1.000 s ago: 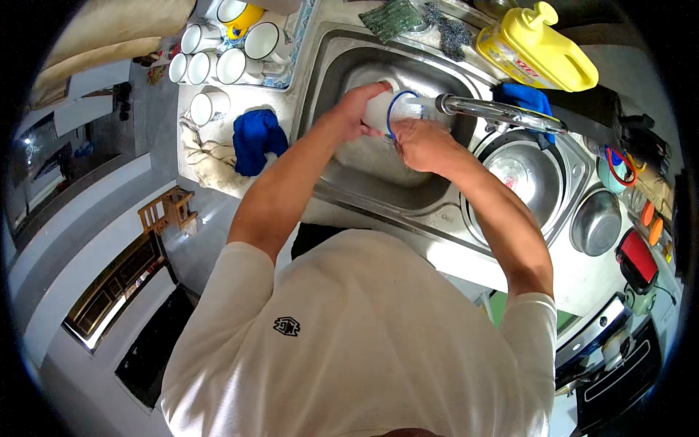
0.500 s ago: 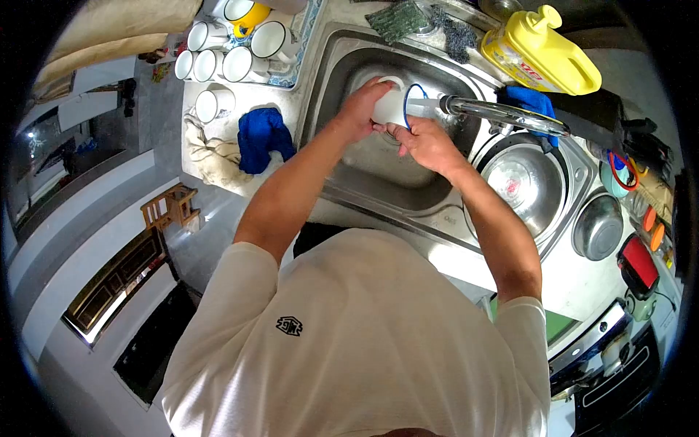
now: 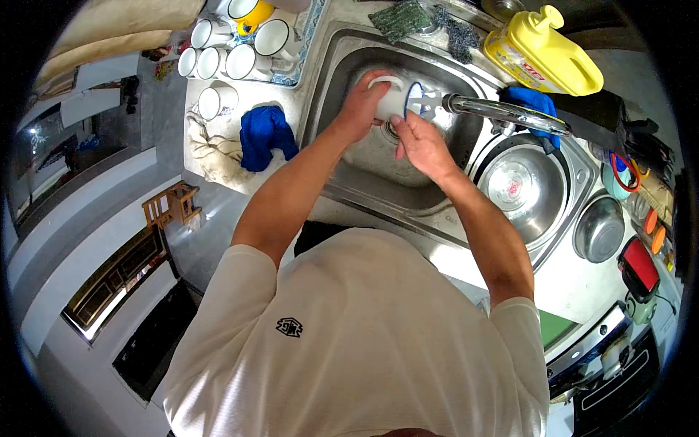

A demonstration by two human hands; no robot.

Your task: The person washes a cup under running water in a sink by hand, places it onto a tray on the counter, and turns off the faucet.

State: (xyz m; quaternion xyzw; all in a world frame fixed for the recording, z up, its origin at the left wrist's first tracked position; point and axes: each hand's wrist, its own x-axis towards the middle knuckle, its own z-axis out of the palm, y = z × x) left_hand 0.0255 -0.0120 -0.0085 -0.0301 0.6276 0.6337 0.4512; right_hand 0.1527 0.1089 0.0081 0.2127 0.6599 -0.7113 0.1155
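A white enamel mug (image 3: 392,102) with a blue rim lies tilted on its side over the steel sink (image 3: 393,182), its mouth turned right toward the faucet (image 3: 506,111). My left hand (image 3: 357,109) is closed round the mug's base end, by its handle. At the lower side of the rim, my right hand (image 3: 426,147) grips the mug, thumb on the outer wall; some of its fingers are hidden. Clear water seems to run from the spout at the mug's mouth.
Several white mugs (image 3: 247,63) and a yellow mug (image 3: 250,12) stand at the upper left. Nearby lie a blue cloth (image 3: 263,138) and a beige cloth (image 3: 215,154). A yellow jug (image 3: 542,54), scouring pads (image 3: 400,22) and a steel basin (image 3: 513,186) surround the sink.
The mug has turned slightly in my hands, with its handle showing more clearly. My right thumb has shifted left and up onto the mug's wall.
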